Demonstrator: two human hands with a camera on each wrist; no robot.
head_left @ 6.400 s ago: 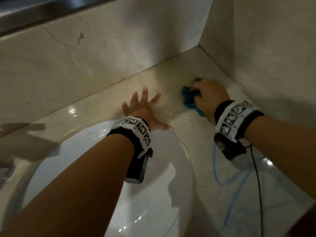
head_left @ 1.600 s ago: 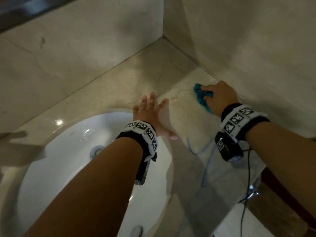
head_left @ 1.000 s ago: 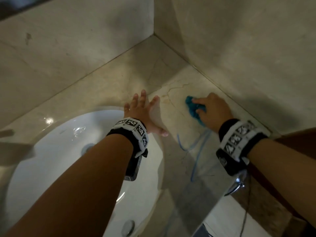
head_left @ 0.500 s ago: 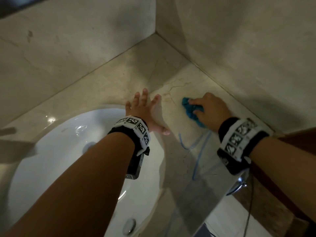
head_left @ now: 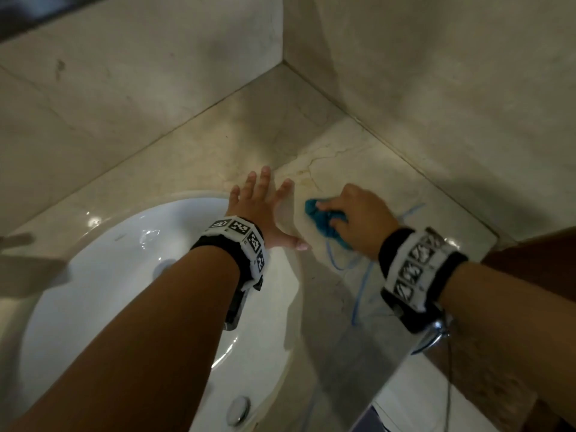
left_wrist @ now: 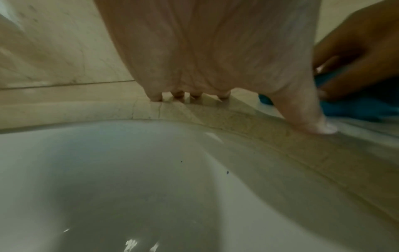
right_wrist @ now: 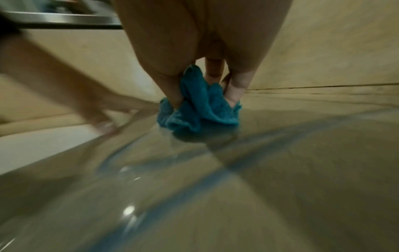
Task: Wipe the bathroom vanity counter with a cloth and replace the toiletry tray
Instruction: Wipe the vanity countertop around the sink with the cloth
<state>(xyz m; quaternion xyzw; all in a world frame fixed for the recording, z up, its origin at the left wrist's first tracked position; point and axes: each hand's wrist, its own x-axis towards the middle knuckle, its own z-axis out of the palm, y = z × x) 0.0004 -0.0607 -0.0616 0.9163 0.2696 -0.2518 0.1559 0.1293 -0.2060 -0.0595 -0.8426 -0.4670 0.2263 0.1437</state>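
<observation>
A bunched teal cloth (head_left: 322, 222) lies pressed on the beige marble counter (head_left: 367, 160), and my right hand (head_left: 358, 213) grips it with curled fingers. The right wrist view shows the cloth (right_wrist: 198, 110) squeezed between thumb and fingers of the right hand (right_wrist: 205, 85) against the wet counter (right_wrist: 280, 170). My left hand (head_left: 261, 207) rests flat with fingers spread on the counter beside the basin, a short way left of the cloth. Seen from the left wrist, the left hand (left_wrist: 237, 102) has its fingertips on the stone rim and the cloth (left_wrist: 356, 107) at right. No toiletry tray is in view.
A white oval sink basin (head_left: 109, 291) with a chrome drain (head_left: 238, 414) fills the lower left. Marble walls meet in a corner (head_left: 282, 62) behind the counter. A blue cable's reflection (head_left: 358, 294) shows on the wet stone. The counter's front edge (head_left: 414, 363) lies under my right wrist.
My right hand has slid the cloth left and towards me, from the right wall to just beside my left hand. The left hand stays planted flat by the basin.
</observation>
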